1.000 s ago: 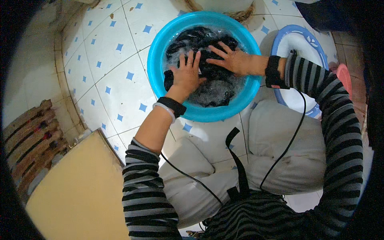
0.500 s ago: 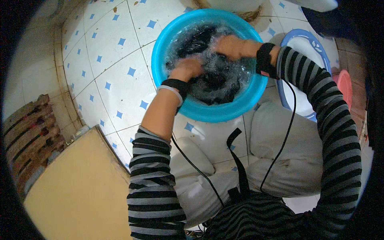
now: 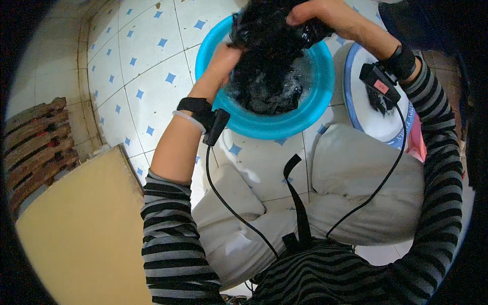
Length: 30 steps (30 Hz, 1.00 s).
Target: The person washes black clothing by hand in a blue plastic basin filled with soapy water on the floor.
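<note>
A wet black cloth (image 3: 269, 56), dark and bunched, hangs over a round turquoise basin (image 3: 325, 76). Its lower part dips into the water inside. My left hand (image 3: 227, 60) grips the cloth's left side at the basin's rim, its fingertips partly covered by the fabric. Higher up, beyond the far rim, my right hand (image 3: 315, 12) clutches the upper right part of the cloth, thumb on top and the other fingers hidden behind it. What kind of garment or cloth it is, I cannot make out.
A white basin with a blue rim (image 3: 351, 96) stands to the right, a small dark item in it. Beside it is something pink (image 3: 417, 140). A pale yellow panel (image 3: 86, 223) and brown slatted wood (image 3: 40, 147) are at left. Cables (image 3: 226, 206) run from my wristbands.
Both hands were down in the water with the cloth. Now they have raised much of it above the basin, my right hand higher and farther away. A dark item now shows in the white basin.
</note>
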Motion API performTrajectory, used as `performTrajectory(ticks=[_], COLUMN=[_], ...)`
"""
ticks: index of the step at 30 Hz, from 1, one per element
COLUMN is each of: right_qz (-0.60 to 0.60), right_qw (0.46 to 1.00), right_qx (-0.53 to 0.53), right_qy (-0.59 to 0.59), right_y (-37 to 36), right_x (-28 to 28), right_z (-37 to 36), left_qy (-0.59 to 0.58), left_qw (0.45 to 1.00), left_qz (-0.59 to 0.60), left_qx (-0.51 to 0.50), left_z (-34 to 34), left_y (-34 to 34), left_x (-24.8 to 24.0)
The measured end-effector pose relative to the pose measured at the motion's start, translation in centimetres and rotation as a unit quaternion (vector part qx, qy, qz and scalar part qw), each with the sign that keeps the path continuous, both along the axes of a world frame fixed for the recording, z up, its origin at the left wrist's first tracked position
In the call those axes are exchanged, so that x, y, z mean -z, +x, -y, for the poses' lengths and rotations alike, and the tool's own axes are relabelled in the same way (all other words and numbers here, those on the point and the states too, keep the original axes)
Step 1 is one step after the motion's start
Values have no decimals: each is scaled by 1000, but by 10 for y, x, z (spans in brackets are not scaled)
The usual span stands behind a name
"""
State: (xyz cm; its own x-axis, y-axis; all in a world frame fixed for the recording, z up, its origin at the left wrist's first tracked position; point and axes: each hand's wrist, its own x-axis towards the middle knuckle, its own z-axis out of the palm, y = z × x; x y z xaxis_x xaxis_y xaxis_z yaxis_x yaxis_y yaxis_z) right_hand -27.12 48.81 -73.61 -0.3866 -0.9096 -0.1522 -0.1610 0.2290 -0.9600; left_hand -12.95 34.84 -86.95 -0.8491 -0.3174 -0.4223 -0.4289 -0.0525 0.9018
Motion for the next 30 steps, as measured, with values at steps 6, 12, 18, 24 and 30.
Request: performTrajectory(ticks=[6,12,18,24,30], right_qz=[-272,-509,-458,-534,-533], right_qw=[951,844,820,736,700], right_qx=[-44,-137,-289,-332,-378], right_qy=[138,95,185,252,287], right_y=[-20,-20,33,41,25], right_x=[29,108,145,184,212], right_z=[-19,-26,-24,0,19], left_qy=[-111,-482,-554,-624,-436], left_qw=[987,838,770,655,793], left_qz=[-117,-121,56,123,200], left_qx=[12,225,311,408,376], left_z=[21,11,-20,-25,-23], left_y=[-7,12,40,22,-2], left_x=[-41,-22,30,68,79])
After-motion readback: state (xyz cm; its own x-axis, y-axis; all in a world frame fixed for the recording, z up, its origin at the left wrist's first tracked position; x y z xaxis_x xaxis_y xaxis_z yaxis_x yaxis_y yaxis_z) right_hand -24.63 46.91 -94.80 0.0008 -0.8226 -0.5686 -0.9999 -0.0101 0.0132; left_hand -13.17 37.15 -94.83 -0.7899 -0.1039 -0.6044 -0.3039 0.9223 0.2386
